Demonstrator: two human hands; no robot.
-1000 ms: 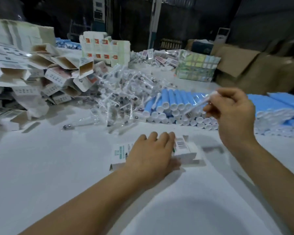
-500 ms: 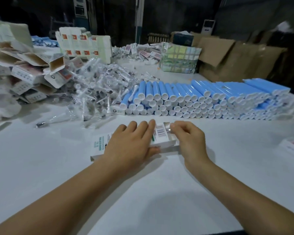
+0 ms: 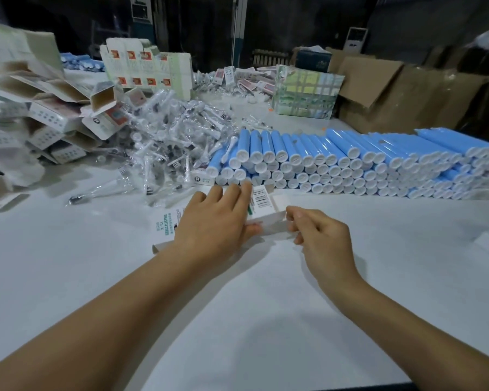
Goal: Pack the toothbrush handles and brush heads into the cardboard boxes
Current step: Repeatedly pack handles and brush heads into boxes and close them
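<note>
Steadiness is what we are aiming for as our left hand (image 3: 213, 221) is pressing flat, fingers straight, on the long white printed cardboard box (image 3: 261, 206) lying on the white table (image 3: 68, 263), its length running left-to-right, while our right hand (image 3: 319, 235) is pinching its open right-end flap.

You see a cool, brightly lit table (image 3: 68, 277) against a dim background; soft shadows lie beneath your arms, and the left edge blurs and bends.
</note>
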